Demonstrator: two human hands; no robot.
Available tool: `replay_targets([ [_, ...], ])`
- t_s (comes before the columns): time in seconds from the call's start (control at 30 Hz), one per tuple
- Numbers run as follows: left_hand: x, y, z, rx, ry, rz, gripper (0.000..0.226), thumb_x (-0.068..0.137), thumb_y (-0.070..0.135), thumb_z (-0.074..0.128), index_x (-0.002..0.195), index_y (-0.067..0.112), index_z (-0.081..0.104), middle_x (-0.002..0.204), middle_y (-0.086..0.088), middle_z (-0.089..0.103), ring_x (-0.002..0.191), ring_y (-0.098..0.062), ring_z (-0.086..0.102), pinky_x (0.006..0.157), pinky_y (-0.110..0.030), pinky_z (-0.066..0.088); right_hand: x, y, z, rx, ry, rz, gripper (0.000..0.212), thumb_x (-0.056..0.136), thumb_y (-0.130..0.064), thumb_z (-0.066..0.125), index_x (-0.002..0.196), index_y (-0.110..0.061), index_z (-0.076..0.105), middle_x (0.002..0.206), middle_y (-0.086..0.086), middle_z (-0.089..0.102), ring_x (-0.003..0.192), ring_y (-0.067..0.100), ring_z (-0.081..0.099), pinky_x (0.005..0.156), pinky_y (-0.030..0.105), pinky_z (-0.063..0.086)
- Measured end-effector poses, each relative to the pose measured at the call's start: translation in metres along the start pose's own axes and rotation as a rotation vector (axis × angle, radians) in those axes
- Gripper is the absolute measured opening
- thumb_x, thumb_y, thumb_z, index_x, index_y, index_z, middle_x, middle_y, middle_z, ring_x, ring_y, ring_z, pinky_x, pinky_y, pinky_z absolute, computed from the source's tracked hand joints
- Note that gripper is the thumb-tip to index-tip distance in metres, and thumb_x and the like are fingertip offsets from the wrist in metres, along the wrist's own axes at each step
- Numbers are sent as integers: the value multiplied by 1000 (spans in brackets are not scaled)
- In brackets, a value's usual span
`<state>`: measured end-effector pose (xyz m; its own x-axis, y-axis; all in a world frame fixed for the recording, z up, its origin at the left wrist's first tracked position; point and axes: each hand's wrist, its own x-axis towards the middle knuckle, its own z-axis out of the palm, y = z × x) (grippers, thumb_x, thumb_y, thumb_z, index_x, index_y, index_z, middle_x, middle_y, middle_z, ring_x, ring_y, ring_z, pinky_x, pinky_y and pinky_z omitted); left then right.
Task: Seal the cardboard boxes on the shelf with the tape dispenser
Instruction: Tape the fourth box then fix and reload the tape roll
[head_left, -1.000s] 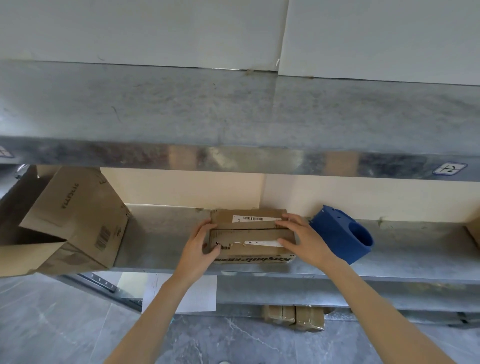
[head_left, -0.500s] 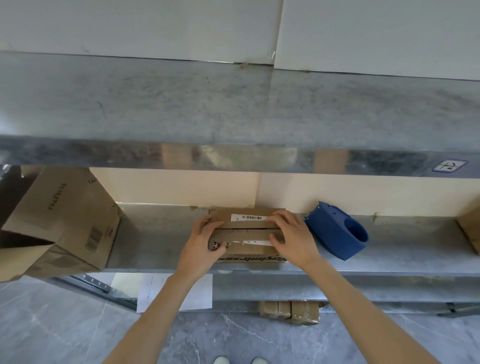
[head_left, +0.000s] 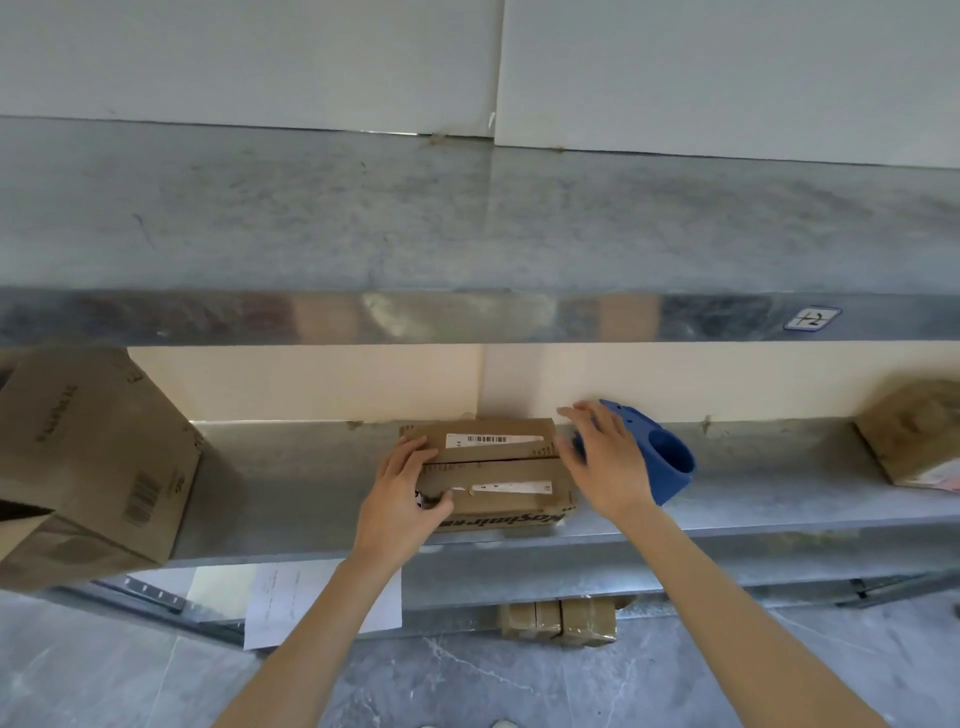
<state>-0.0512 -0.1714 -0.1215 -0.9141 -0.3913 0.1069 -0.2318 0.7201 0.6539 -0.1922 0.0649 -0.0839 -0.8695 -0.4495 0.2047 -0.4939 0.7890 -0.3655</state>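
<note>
The right hand (head_left: 605, 460) is being lifted off the small cardboard box (head_left: 498, 470), where it was being pressed on the flaps a moment ago. It is being carried across to the blue tape dispenser (head_left: 667, 462), which is lying just beside the box on the shelf (head_left: 291, 483). Its fingers are being held spread and open. Whether the dispenser is being touched yet cannot be told, because the hand is blurred. The left hand (head_left: 402, 488) is being kept on the box's left end, open, with fingers laid over the far flap and thumb on the near one, so the flaps are being held shut. The closing is therefore being judged done and the taping not yet begun.

The box is being seen as a low, oblong piece of brown corrugated board with white labels, a barcode and print along its front face. The dispenser is being seen as matt blue plastic, rounded, with a round hollow facing outward. The shelf is being seen as dull, mottled galvanised metal with a shinier front lip. A larger cardboard box (head_left: 98, 457) is being kept well apart at the left.
</note>
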Motion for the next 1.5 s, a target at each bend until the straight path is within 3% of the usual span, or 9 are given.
replay_targets([
  [0.3, 3, 19, 18, -22, 7, 9, 51, 84, 35, 72, 131, 23, 58, 147, 15, 42, 140, -7, 35, 85, -33, 57, -7, 77, -27, -183, -128, 228, 56, 96, -38, 57, 143, -29, 28, 122, 6, 50, 105, 27, 52, 62, 35, 49],
  [0.4, 3, 19, 19, -18, 10, 6, 50, 85, 34, 71, 132, 23, 57, 148, 15, 41, 139, -7, 35, 82, -29, 56, -7, 87, -28, -170, -264, 219, 68, 96, -42, 56, 151, -34, 17, 121, 5, 54, 105, 27, 55, 67, 36, 52],
  [0.5, 3, 18, 20, -12, 14, 11, 50, 85, 34, 72, 131, 24, 57, 148, 16, 41, 138, -4, 36, 74, -14, 46, -4, 91, -28, -140, -372, 178, 72, 97, -36, 56, 154, -39, 11, 105, 4, 62, 79, 22, 63, 61, 35, 56],
  [0.7, 5, 13, 20, 7, -19, 9, 49, 87, 36, 71, 132, 27, 55, 149, 19, 38, 135, -3, 38, 73, -8, 39, 3, 106, -28, 14, -525, 88, 73, 98, -28, 59, 153, -42, 13, 72, 7, 58, 55, 16, 52, 51, 28, 41],
  [1.1, 5, 13, 16, 2, -47, 2, 49, 90, 39, 68, 135, 28, 54, 152, 22, 34, 137, -2, 37, 85, -22, 50, 25, 109, -21, 49, -665, 34, 92, 99, -20, 57, 151, -47, -12, 56, 8, 45, 52, 17, 45, 51, 23, 37],
  [1.2, 6, 13, 15, 2, -62, 11, 50, 90, 40, 68, 136, 27, 53, 152, 20, 34, 134, -1, 40, 86, -19, 48, 29, 112, -19, 102, -680, 47, 96, 96, -23, 61, 147, -56, -13, 94, 14, 66, 72, 21, 62, 65, 27, 49],
  [1.3, 5, 14, 14, -15, -57, 11, 49, 90, 39, 68, 136, 26, 54, 151, 20, 35, 130, 4, 39, 85, -20, 48, 31, 109, -24, 222, -672, 75, 98, 94, -22, 63, 145, -61, -11, 158, 0, 33, 126, 26, 51, 100, 33, 46],
  [1.37, 4, 15, 14, -18, -57, 8, 49, 91, 37, 68, 136, 26, 54, 152, 20, 34, 127, 10, 34, 87, -18, 44, 30, 108, -25, 281, -691, 89, 98, 95, -19, 63, 143, -62, -11, 164, -9, 14, 140, 27, 36, 109, 33, 37],
  [1.5, 4, 17, 14, -3, -65, 11, 49, 92, 37, 67, 138, 26, 52, 152, 19, 33, 123, 15, 30, 83, -13, 40, 30, 110, -24, 252, -709, 125, 99, 95, -25, 63, 140, -68, -14, 162, 2, 22, 136, 32, 41, 110, 42, 40],
])
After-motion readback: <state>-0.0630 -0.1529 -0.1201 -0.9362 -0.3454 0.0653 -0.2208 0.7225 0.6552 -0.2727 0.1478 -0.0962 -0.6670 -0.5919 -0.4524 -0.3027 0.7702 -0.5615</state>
